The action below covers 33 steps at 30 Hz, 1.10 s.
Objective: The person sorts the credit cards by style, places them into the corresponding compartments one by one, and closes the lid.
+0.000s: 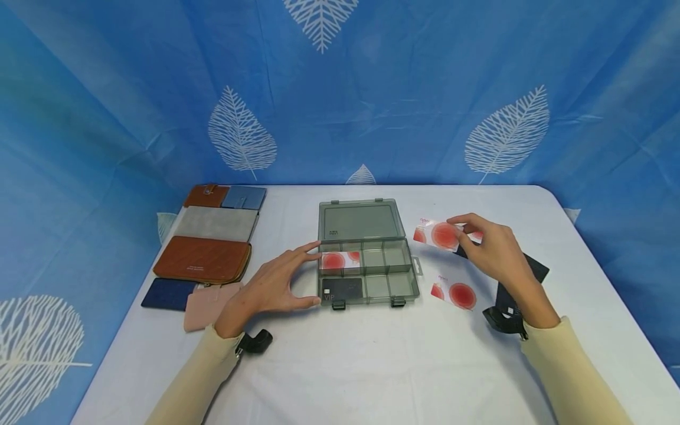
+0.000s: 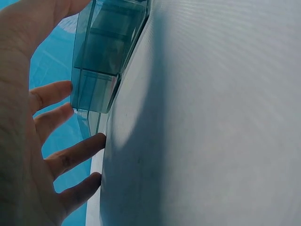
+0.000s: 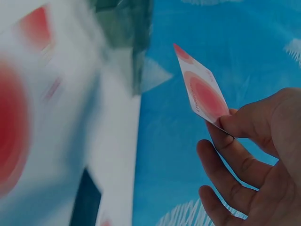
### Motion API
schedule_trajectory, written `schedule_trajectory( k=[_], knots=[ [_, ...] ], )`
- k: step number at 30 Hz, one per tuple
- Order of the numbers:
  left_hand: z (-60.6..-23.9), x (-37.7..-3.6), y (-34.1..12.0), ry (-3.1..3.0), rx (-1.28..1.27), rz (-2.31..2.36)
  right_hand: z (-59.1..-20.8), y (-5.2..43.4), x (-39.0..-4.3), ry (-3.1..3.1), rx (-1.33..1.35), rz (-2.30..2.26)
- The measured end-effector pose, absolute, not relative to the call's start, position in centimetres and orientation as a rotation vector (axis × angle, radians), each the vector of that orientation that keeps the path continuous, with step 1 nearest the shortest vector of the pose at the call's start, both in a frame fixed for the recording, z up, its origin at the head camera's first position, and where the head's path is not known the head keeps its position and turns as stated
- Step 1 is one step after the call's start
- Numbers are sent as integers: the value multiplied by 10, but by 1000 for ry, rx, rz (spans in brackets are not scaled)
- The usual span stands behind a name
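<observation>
The left hand (image 1: 272, 286), fingers spread, touches the box (image 1: 362, 223); the right hand (image 1: 494, 252) pinches a raised card (image 1: 442, 235).

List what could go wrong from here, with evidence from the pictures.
The right hand pinches the held card near one end, so it might slip or swing.
The left hand is at the box; a push could shift it.
The loose card could get brushed aside.

Head view high, fwd/dn; wrist views close; box (image 1: 373, 260) shared
</observation>
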State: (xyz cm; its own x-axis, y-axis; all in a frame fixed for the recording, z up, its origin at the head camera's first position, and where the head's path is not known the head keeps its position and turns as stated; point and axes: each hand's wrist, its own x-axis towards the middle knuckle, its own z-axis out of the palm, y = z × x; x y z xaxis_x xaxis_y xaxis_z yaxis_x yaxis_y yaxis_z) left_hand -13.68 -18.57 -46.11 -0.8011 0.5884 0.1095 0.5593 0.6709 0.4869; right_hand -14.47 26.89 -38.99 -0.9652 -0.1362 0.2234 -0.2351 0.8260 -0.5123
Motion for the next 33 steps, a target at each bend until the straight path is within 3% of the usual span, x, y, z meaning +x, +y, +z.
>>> schedule_trajectory(
  k=[11,33],
  knots=[
    [-462,-137,-188,2827,989,798,-373,211,-162,-2837,437,924],
    [-461,-137,-187,2791,964,805,-415,140,-150,-2871,642,1021]
  ],
)
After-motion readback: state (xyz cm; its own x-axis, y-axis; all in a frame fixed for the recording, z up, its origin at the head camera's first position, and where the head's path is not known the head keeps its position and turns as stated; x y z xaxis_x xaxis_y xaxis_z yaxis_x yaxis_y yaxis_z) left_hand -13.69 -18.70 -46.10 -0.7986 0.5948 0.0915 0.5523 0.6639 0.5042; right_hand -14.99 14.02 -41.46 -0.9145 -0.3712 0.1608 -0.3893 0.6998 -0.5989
